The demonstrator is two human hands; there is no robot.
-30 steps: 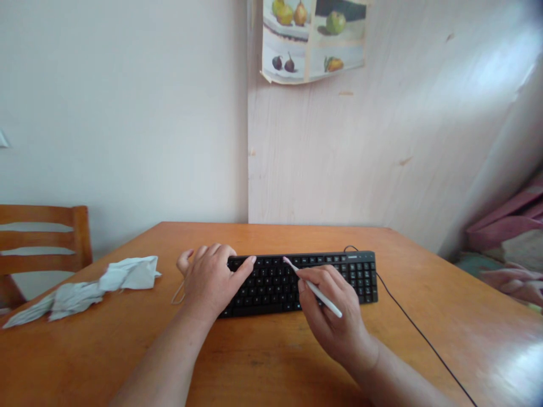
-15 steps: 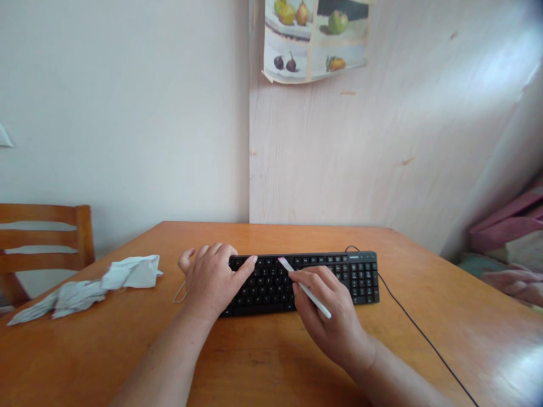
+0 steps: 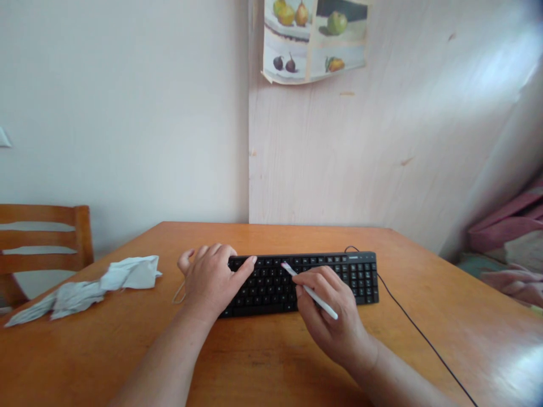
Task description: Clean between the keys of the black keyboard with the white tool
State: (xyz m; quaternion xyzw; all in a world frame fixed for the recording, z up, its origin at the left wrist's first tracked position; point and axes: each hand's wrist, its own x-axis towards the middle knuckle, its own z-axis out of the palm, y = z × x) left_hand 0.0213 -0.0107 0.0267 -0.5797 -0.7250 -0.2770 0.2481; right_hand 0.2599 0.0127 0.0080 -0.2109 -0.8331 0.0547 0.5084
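A black computer keyboard (image 3: 267, 291) lies on the wooden table before me. My left hand (image 3: 212, 274) grips its left end, the thumb lying over the top keys and the other fingers at the far left edge, partly hidden. In my right hand (image 3: 328, 308) is a slim white brush (image 3: 316, 297), pinched between thumb and fingers. The brush slants up and left, its pink-tipped head at the upper rows of keys near the keyboard's middle. My right hand covers some keys left of the number pad.
A crumpled white cloth (image 3: 129, 272) lies at the table's left. The keyboard's black cable (image 3: 419, 333) runs down the right side. A thin pale loop (image 3: 179, 293) shows beside my left hand. Beyond stand a wooden chair (image 3: 40, 240) and the wall (image 3: 127, 113); pink fabric (image 3: 504, 226) is at right.
My right hand and the brush have shifted slightly right, the brush head also a little nearer to me. My left hand and the keyboard stay in place.
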